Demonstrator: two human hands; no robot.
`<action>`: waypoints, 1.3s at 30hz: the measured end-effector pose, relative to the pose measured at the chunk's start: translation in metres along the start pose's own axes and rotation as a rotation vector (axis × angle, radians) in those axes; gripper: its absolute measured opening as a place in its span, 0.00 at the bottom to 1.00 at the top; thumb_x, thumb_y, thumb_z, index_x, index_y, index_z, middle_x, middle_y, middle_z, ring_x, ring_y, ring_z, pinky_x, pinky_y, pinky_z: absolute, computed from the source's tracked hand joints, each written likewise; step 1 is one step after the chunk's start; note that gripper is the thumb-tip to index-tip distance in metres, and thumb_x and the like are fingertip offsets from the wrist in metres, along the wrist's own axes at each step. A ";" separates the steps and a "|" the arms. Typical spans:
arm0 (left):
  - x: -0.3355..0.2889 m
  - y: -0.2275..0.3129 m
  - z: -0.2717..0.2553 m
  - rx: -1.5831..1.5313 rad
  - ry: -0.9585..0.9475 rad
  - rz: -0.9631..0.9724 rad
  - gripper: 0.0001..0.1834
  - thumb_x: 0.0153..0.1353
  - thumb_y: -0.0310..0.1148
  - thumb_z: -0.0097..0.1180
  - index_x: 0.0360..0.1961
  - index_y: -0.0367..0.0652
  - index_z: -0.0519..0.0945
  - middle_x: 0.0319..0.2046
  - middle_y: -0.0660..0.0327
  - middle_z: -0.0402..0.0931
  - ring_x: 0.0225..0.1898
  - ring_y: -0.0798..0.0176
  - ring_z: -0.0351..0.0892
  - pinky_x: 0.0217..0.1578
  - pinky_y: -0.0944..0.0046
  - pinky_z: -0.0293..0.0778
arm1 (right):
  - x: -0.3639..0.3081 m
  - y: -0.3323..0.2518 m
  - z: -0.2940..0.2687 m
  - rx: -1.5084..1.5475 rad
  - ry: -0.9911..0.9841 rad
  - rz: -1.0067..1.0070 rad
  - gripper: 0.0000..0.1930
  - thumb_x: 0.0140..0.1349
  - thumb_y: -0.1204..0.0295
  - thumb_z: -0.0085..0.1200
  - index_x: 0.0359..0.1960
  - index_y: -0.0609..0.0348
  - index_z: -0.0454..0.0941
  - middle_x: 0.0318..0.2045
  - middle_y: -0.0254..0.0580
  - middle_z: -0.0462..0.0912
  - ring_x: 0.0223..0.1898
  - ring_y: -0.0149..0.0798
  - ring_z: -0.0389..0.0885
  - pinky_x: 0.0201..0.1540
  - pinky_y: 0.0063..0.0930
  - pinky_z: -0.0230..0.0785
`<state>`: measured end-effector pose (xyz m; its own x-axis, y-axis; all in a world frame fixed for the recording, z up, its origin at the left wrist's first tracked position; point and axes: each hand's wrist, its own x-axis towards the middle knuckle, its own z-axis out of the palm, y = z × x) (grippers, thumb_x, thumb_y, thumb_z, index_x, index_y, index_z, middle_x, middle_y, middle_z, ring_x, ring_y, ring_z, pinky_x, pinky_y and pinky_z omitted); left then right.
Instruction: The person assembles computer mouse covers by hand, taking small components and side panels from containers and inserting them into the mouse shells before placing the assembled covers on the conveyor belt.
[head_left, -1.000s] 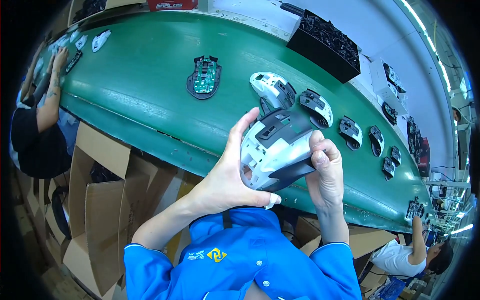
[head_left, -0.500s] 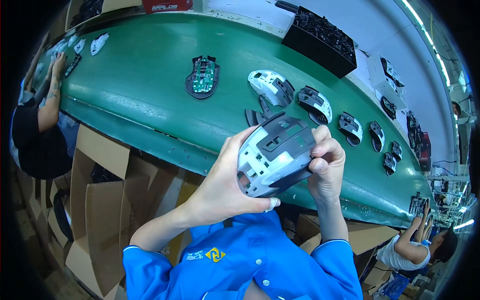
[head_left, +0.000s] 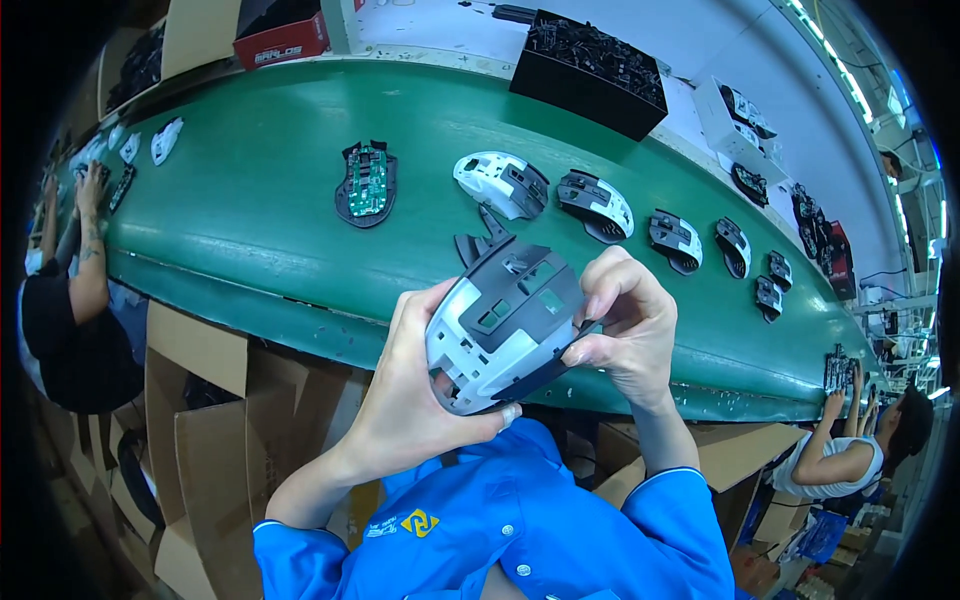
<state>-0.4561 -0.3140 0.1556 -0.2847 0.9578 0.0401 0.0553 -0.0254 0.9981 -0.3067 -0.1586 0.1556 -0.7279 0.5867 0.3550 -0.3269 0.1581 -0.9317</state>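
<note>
My left hand (head_left: 400, 395) is wrapped round a white and dark grey computer mouse shell (head_left: 508, 318), tilted above the green belt. Thumb and fingers of my right hand (head_left: 632, 325) pinch a small black part (head_left: 587, 328) against the shell's right side; most of this part is hidden by the fingers. Just past the shell lies a black plastic piece (head_left: 470, 246), partly covered by it. Farther off, a mouse base (head_left: 366, 188) with a green circuit board rests on the belt. Right of it lie a white and grey shell (head_left: 503, 184) and another shell (head_left: 597, 204).
More mouse shells (head_left: 676, 240) run along the green belt (head_left: 250, 215) to the right. A black box (head_left: 590, 85) of small dark parts stands at the back edge. Cardboard boxes (head_left: 210, 450) are below the belt at left. Co-workers sit at left (head_left: 75, 330) and right (head_left: 845, 450).
The whole view has shifted, so the belt's things appear farther left. The shell has turned slightly in my left hand, and the small black part now shows between my right fingers.
</note>
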 end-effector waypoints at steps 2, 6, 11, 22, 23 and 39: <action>0.000 -0.001 0.000 0.030 -0.015 0.000 0.50 0.38 0.28 0.72 0.60 0.31 0.53 0.51 0.52 0.56 0.56 0.57 0.62 0.52 0.62 0.69 | 0.002 -0.002 0.001 0.011 -0.004 0.019 0.19 0.38 0.78 0.73 0.29 0.57 0.73 0.34 0.33 0.69 0.33 0.23 0.71 0.29 0.15 0.70; -0.001 -0.003 0.001 0.016 0.012 -0.010 0.50 0.37 0.29 0.72 0.59 0.30 0.55 0.50 0.52 0.58 0.55 0.57 0.63 0.52 0.61 0.68 | 0.003 -0.004 0.003 0.077 -0.027 0.101 0.23 0.38 0.79 0.73 0.34 0.57 0.70 0.35 0.33 0.67 0.35 0.24 0.70 0.34 0.17 0.74; -0.002 -0.004 -0.006 0.087 -0.057 -0.042 0.49 0.36 0.34 0.72 0.59 0.29 0.58 0.50 0.49 0.63 0.54 0.55 0.67 0.52 0.61 0.67 | 0.009 -0.002 -0.004 0.135 -0.132 0.294 0.39 0.36 0.76 0.74 0.53 0.61 0.66 0.40 0.36 0.68 0.44 0.31 0.71 0.44 0.26 0.75; 0.000 0.011 -0.020 0.423 -0.056 0.282 0.42 0.32 0.39 0.74 0.50 0.27 0.72 0.43 0.45 0.76 0.43 0.51 0.80 0.43 0.59 0.76 | 0.013 0.008 0.001 0.173 -0.381 0.362 0.58 0.26 0.60 0.78 0.62 0.72 0.59 0.54 0.58 0.72 0.55 0.45 0.73 0.59 0.36 0.63; -0.001 0.011 -0.022 0.429 -0.053 0.312 0.42 0.31 0.39 0.74 0.50 0.27 0.73 0.43 0.45 0.76 0.43 0.51 0.81 0.43 0.59 0.76 | 0.011 0.009 0.001 0.161 -0.388 0.337 0.57 0.26 0.60 0.78 0.61 0.72 0.60 0.54 0.58 0.72 0.55 0.44 0.73 0.59 0.36 0.63; -0.004 0.003 -0.038 0.508 -0.142 0.357 0.46 0.33 0.38 0.74 0.55 0.31 0.68 0.49 0.45 0.72 0.49 0.47 0.76 0.49 0.57 0.73 | 0.008 0.022 0.011 0.096 -0.382 0.171 0.59 0.26 0.63 0.78 0.63 0.74 0.56 0.52 0.60 0.73 0.55 0.48 0.73 0.61 0.39 0.62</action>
<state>-0.4910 -0.3290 0.1603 -0.0372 0.9450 0.3249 0.5804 -0.2443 0.7768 -0.3262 -0.1592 0.1384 -0.9414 0.2590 0.2161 -0.2240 -0.0011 -0.9746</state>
